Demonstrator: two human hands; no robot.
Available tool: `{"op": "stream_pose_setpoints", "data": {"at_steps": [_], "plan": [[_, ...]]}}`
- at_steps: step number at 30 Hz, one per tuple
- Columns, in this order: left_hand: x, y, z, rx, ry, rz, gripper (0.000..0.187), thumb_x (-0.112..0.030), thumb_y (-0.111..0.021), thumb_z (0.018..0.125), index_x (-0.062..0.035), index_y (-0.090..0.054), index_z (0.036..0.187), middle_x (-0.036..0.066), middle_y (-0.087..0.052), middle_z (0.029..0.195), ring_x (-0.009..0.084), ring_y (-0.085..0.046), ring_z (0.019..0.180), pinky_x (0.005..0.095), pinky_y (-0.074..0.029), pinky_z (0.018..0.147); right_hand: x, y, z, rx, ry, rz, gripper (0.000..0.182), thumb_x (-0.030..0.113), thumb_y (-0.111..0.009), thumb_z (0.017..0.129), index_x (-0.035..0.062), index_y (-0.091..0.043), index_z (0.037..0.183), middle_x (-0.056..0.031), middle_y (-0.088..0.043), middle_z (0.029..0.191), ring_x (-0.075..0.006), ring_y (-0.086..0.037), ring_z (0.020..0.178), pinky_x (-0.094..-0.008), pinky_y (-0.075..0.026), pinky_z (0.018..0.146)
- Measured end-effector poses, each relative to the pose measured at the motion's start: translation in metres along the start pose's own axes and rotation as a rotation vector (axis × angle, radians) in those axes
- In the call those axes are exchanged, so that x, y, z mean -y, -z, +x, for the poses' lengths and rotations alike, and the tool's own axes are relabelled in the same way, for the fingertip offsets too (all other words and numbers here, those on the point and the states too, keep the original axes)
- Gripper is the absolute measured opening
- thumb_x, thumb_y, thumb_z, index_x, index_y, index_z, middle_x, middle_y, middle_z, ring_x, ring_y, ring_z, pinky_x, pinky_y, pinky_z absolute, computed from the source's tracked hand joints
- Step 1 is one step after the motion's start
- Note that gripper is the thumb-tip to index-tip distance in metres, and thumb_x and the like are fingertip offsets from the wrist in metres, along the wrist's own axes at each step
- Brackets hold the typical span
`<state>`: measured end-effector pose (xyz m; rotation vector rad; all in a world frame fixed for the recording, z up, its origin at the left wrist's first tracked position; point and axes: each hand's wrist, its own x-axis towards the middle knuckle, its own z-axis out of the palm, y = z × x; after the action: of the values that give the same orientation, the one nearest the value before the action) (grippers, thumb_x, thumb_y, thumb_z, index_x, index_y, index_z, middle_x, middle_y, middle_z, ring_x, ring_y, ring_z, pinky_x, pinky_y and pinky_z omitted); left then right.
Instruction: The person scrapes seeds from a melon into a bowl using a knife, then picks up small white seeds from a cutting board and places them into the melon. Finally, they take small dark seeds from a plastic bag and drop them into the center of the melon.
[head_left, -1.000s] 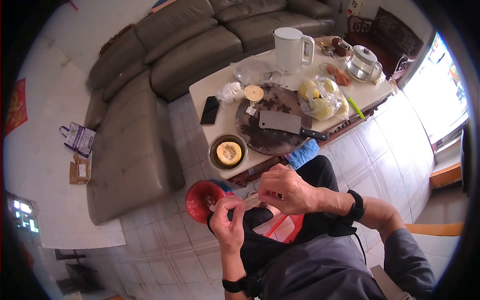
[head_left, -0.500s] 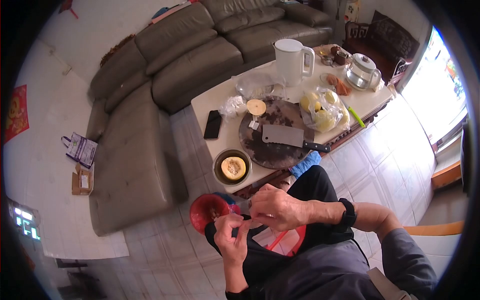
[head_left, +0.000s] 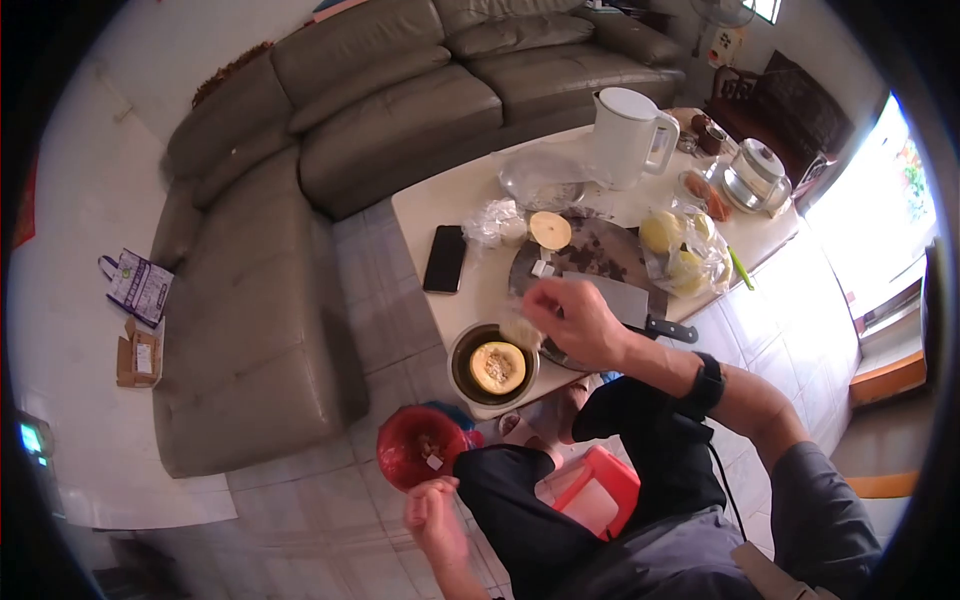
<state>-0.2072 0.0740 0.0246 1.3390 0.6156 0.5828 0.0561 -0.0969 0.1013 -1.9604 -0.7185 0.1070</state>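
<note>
Over the left part of the round dark board (head_left: pixel 590 245) is my right hand (head_left: pixel 575 318), its fingers curled together beside the cleaver (head_left: pixel 608 298); anything between them is blurred. A halved yellow fruit with seeds (head_left: pixel 497 368) lies in the metal bowl (head_left: pixel 457 375), left of that hand. Another cut half (head_left: pixel 550 231) rests at the board's upper left edge, near small white pieces (head_left: pixel 542 269). My left hand (head_left: pixel 437 515) is closed just below the red bin (head_left: pixel 400 447), and its contents cannot be made out.
On the table (head_left: pixel 425 215) are a black phone (head_left: pixel 444 259), crumpled plastic (head_left: pixel 493 222), a white pitcher (head_left: pixel 622 140), a glass kettle (head_left: pixel 755 175), a bag of yellow-green fruit (head_left: pixel 690 250) and a green-handled tool (head_left: pixel 741 268). A red stool (head_left: pixel 615 480) stands between the legs.
My hands, close together earlier, have parted. My right hand has moved up over the board, and my left hand down and left. The camera view has shifted, showing more of the bin.
</note>
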Motion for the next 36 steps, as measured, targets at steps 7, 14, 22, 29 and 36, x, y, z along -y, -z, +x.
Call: {"op": "stream_pose_setpoints", "data": {"at_steps": [7,14,22,29,36], "plan": [[0.114,-0.009,-0.009,0.273,0.583,-1.151,0.043,-0.047,-0.053,0.094,-0.0144,-0.058,0.121,0.006,-0.06,0.119,0.0269,-0.054,0.11,0.0539,-0.037,0.1,-0.088,-0.056,0.078,-0.135,-0.266,0.04,0.014,0.013,-0.063,0.078,-0.0007,-0.062,0.081,-0.0165,-0.065,0.074,-0.0317,-0.065,0.071,-0.0373,-0.051,0.066],[0.129,0.002,0.001,0.32,0.552,-1.275,0.056,-0.051,-0.048,0.095,-0.0141,-0.047,0.137,0.01,-0.055,0.131,0.0296,-0.051,0.12,0.0573,-0.034,0.104,-0.12,-0.052,0.083,-0.094,-0.405,-0.286,0.019,0.021,-0.063,0.079,0.0028,-0.066,0.084,-0.0188,-0.067,0.082,-0.0349,-0.066,0.082,-0.0419,-0.052,0.076],[0.123,-0.007,0.008,0.277,0.606,-1.173,0.061,-0.053,-0.047,0.095,-0.016,-0.04,0.143,0.013,-0.051,0.136,0.032,-0.049,0.123,0.0587,-0.031,0.105,-0.2,0.069,0.108,-0.525,-0.209,-0.869,0.05,0.011,-0.064,0.075,0.0097,-0.054,0.124,-0.0119,-0.058,0.119,-0.0308,-0.051,0.117,-0.0441,-0.042,0.094],[0.117,-0.016,0.013,0.262,0.632,-1.092,0.062,-0.055,-0.045,0.095,-0.0167,-0.038,0.144,0.014,-0.049,0.139,0.0325,-0.048,0.124,0.0598,-0.031,0.105,-0.251,0.112,0.1,-0.253,-0.39,-0.963,0.029,0.013,-0.064,0.076,0.0116,-0.064,0.105,-0.0112,-0.062,0.111,-0.0305,-0.054,0.114,-0.0449,-0.044,0.09],[0.115,-0.022,0.013,0.282,0.585,-1.069,0.061,-0.052,-0.044,0.096,-0.0162,-0.037,0.145,0.014,-0.047,0.14,0.0324,-0.046,0.126,0.0589,-0.029,0.107,-0.184,0.121,0.11,-0.63,-0.097,-0.626,0.018,0.024,-0.056,0.09,0.0066,-0.061,0.095,-0.0177,-0.066,0.086,-0.0394,-0.063,0.085,-0.0469,-0.047,0.075]]}}
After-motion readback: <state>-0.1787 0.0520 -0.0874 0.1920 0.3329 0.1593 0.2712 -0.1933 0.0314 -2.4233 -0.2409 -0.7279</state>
